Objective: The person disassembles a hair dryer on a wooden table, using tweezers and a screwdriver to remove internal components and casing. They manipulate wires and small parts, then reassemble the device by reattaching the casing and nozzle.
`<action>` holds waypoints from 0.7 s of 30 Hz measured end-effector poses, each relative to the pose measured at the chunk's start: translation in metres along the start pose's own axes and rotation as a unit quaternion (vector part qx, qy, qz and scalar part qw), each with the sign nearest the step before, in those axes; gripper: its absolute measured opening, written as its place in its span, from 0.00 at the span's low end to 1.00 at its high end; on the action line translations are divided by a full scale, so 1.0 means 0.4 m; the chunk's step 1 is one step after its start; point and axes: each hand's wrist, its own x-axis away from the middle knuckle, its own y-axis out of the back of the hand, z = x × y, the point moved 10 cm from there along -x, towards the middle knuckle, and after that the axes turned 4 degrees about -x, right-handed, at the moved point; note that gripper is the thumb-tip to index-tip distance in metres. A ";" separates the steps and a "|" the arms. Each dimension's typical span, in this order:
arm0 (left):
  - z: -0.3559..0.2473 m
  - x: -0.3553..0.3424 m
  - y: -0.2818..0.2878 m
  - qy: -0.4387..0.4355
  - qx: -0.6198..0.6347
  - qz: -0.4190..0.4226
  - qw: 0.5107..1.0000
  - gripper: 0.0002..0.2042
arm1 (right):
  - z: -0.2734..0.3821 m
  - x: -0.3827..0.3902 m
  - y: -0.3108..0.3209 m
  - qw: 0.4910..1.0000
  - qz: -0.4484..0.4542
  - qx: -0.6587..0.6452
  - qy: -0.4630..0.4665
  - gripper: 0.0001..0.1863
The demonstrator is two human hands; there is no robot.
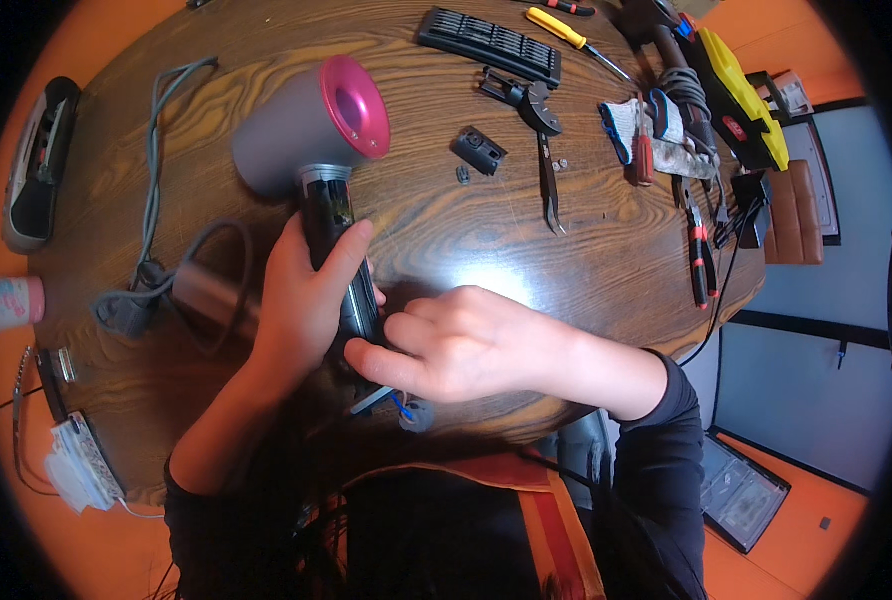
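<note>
A hair dryer (286, 135) with a grey head and a pink ring lies over the table, its handle pointing toward me. The handle's outer cover is off, baring a black inner body (358, 310). My left hand (311, 285) is wrapped round that handle just below the head. At the handle's lower end my right hand (456, 345) is closed, its fingertips pinched against the black body; whether they also hold a small piece is hidden. Beneath the right hand, a blue wire (402, 405) and a grey round part (418, 416) stick out.
A grey cable (153, 190) with a plug (126, 315) and a grey tube (216, 300) lie left. Tweezers (548, 185), a small black part (479, 150) and a bit set (489, 45) sit farther off. At right are red-handled pliers (700, 265), a screwdriver (644, 155) and gloves (621, 130).
</note>
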 end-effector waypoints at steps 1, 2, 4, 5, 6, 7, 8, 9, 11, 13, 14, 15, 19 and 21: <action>0.001 0.000 -0.001 0.002 -0.006 0.003 1.000 0.11 | -0.004 0.000 -0.003 1.000 0.016 -0.015 0.002 0.10; 0.004 0.000 -0.001 0.006 -0.011 0.004 1.000 0.11 | -0.009 0.000 -0.009 0.999 0.035 -0.027 -0.003 0.11; 0.005 0.002 -0.003 0.006 -0.021 0.011 1.000 0.11 | -0.017 0.000 -0.027 0.996 0.076 -0.044 -0.012 0.15; 0.004 0.002 -0.004 0.004 -0.024 0.016 1.000 0.12 | -0.022 -0.004 -0.017 0.996 0.054 -0.072 -0.016 0.11; 0.000 0.002 -0.002 -0.005 -0.043 0.012 0.999 0.12 | -0.028 -0.009 -0.012 0.995 0.036 -0.090 -0.018 0.08; -0.006 0.003 -0.001 -0.018 -0.059 0.010 0.998 0.12 | -0.033 -0.013 -0.007 0.994 0.017 -0.103 -0.018 0.06; -0.012 0.002 -0.001 -0.030 -0.074 0.007 0.997 0.12 | -0.043 -0.015 -0.008 0.990 0.012 -0.138 -0.021 0.06; -0.011 0.001 0.000 -0.029 -0.073 0.008 0.997 0.12 | -0.052 -0.017 -0.010 0.985 0.006 -0.168 -0.022 0.06; -0.007 -0.001 0.005 -0.016 -0.074 0.003 0.997 0.13 | -0.062 -0.020 -0.012 0.977 -0.007 -0.211 -0.023 0.06; -0.009 0.002 0.004 -0.017 -0.057 0.006 0.998 0.12 | -0.067 -0.018 -0.013 0.973 -0.018 -0.230 -0.026 0.05; -0.011 0.003 0.002 -0.020 -0.044 0.009 0.999 0.12 | -0.068 -0.014 -0.006 0.971 -0.032 -0.236 -0.025 0.06; -0.011 0.003 0.002 -0.018 -0.051 0.009 0.998 0.12 | -0.071 -0.008 0.003 0.971 -0.041 -0.236 -0.027 0.06; -0.001 0.007 -0.007 0.016 0.002 0.025 1.000 0.12 | -0.169 0.052 0.107 0.959 -0.176 -0.191 -0.116 0.07; 0.007 0.010 -0.012 0.038 0.024 0.026 0.999 0.11 | -0.296 0.128 0.185 0.928 -0.254 -0.083 -0.261 0.05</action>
